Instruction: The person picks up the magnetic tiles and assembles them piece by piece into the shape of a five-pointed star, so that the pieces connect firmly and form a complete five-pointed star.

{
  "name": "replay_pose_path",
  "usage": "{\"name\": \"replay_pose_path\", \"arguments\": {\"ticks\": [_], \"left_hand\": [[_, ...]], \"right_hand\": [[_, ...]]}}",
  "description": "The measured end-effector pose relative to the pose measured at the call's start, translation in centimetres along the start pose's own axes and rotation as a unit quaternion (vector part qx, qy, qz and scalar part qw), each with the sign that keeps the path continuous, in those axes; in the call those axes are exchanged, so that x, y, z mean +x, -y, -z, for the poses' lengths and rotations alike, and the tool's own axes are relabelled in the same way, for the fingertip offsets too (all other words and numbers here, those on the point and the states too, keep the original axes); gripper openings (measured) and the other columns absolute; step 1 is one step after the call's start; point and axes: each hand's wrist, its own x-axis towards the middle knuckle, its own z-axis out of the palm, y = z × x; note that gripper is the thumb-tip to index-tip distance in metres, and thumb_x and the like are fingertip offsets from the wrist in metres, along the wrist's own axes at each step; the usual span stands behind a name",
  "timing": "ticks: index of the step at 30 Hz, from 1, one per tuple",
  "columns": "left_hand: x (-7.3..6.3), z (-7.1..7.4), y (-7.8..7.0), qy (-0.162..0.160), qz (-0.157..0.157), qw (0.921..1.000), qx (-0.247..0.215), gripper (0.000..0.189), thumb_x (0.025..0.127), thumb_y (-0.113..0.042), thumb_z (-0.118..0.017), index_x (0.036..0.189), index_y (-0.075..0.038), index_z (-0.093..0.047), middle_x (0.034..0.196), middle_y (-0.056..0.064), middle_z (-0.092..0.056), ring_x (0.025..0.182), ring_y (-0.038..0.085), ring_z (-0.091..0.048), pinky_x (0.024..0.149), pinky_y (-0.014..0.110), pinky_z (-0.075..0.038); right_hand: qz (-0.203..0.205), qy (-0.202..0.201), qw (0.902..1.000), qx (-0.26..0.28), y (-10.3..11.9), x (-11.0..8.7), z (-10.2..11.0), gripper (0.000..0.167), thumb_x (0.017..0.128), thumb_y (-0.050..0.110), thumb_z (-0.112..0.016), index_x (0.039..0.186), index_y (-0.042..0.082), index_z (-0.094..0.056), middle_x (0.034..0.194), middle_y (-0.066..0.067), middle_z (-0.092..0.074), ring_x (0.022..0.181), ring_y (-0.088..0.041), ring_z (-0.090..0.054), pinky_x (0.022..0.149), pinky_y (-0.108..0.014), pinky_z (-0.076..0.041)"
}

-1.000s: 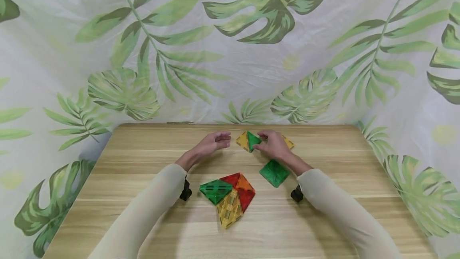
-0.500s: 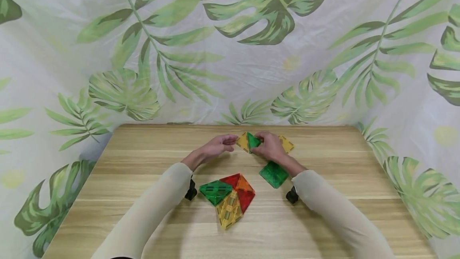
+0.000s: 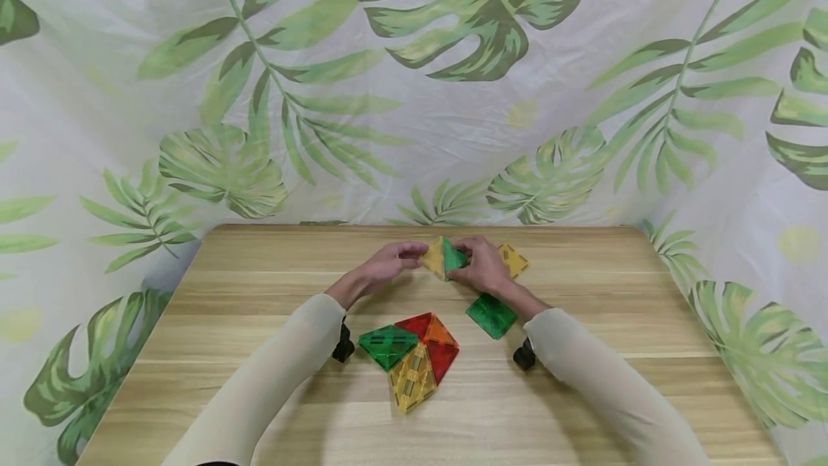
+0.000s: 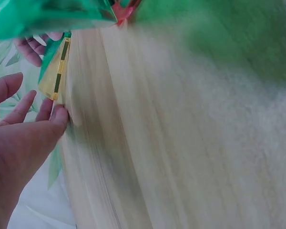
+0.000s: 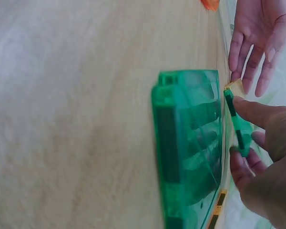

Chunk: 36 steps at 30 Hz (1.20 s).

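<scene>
Two sleeved forearms of yours run up from the near edge of the wooden table [image 3: 582, 408], each with a small black wrist camera mount beneath it. Between them, nearest to you, lies a flat cluster of tiles: a yellow tile [image 3: 411, 378] at the front, a green tile [image 3: 387, 344] to its left, a red tile [image 3: 433, 340] and an orange tile [image 3: 443, 333] touching it behind. Just right of that cluster, apart from it, a green square tile [image 3: 491, 315] lies flat beside your right forearm; the right wrist view shows it large and close [image 5: 190, 143]. Farther on, your hands meet around a small standing pair of tiles. Your right hand [image 3: 481, 265] pinches the green triangle tile [image 3: 453, 256] between thumb and fingertips, as the right wrist view shows plainly [image 5: 239, 129]. Your left hand [image 3: 387, 265] is relaxed, fingers nearly straight, with their tips at the edge of the yellow triangle tile [image 3: 435, 256], which leans against the green one; the left wrist view shows that yellow edge just beyond your fingertips [image 4: 57, 71]. Behind your right hand another yellow piece [image 3: 514, 259] lies flat. Beyond the table's far edge hangs a leaf-print cloth [image 3: 414, 92].
</scene>
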Motion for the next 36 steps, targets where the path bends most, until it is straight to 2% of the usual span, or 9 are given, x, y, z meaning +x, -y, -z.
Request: {"name": "replay_pose_path", "arguments": {"ticks": [6, 11, 14, 20, 32, 36], "left_hand": [[-0.2, 0.3, 0.2, -0.026, -0.012, 0.9994, 0.021, 0.047, 0.109, -0.005, -0.055, 0.154, 0.003, -0.048, 0.160, 0.021, -0.048, 0.147, 0.038, -0.048, 0.120, 0.047, -0.042], [-0.2, 0.5, 0.2, -0.040, -0.024, 0.9975, 0.054, 0.041, 0.107, -0.007, -0.060, 0.149, -0.003, -0.059, 0.155, 0.016, -0.055, 0.141, 0.035, -0.054, 0.116, 0.044, -0.046], [-0.1, 0.5, 0.0, -0.038, -0.023, 0.9968, 0.067, 0.039, 0.107, -0.011, -0.063, 0.145, -0.004, -0.063, 0.153, 0.014, -0.057, 0.140, 0.033, -0.055, 0.116, 0.044, -0.047], [-0.2, 0.3, -0.3, -0.037, -0.009, 0.9961, 0.079, 0.038, 0.106, -0.016, -0.065, 0.143, -0.007, -0.066, 0.147, 0.012, -0.063, 0.137, 0.030, -0.058, 0.113, 0.044, -0.050], [-0.6, 0.6, -0.4, -0.035, -0.007, 0.9983, 0.047, 0.037, 0.105, -0.010, -0.063, 0.142, -0.006, -0.067, 0.150, 0.014, -0.061, 0.133, 0.031, -0.061, 0.111, 0.045, -0.051], [-0.9, 0.8, -0.5, -0.041, -0.004, 0.9983, 0.043, 0.036, 0.106, -0.014, -0.064, 0.141, -0.007, -0.068, 0.150, 0.014, -0.061, 0.133, 0.030, -0.061, 0.112, 0.046, -0.050]], "right_hand": [[0.020, -0.005, 0.9977, 0.065, 0.0, 0.0, -0.5, 0.048, 0.085, 0.008, -0.090, 0.130, 0.005, -0.073, 0.123, -0.017, -0.065, 0.101, -0.030, -0.068, 0.088, -0.043, -0.061], [-0.003, 0.021, 0.9869, 0.160, 0.4, 0.0, -0.7, 0.042, 0.091, 0.001, -0.082, 0.132, 0.001, -0.070, 0.126, -0.017, -0.072, 0.109, -0.031, -0.072, 0.094, -0.042, -0.061], [-0.017, 0.031, 0.9804, 0.194, 0.5, -0.2, -0.8, 0.039, 0.093, 0.000, -0.079, 0.131, 0.000, -0.070, 0.124, -0.017, -0.073, 0.110, -0.031, -0.071, 0.095, -0.042, -0.060], [-0.032, 0.036, 0.9776, 0.205, 0.3, -0.6, -1.1, 0.037, 0.094, 0.003, -0.079, 0.130, 0.002, -0.072, 0.122, -0.014, -0.074, 0.107, -0.026, -0.071, 0.090, -0.036, -0.061], [-0.037, 0.023, 0.9751, 0.218, 0.6, -0.6, -1.1, 0.036, 0.094, 0.004, -0.080, 0.129, 0.003, -0.072, 0.119, -0.015, -0.072, 0.102, -0.024, -0.070, 0.086, -0.033, -0.060], [-0.041, 0.019, 0.9731, 0.226, 0.8, -0.6, -1.0, 0.036, 0.093, 0.004, -0.080, 0.129, 0.005, -0.073, 0.119, -0.014, -0.072, 0.103, -0.025, -0.070, 0.087, -0.034, -0.060]]}}
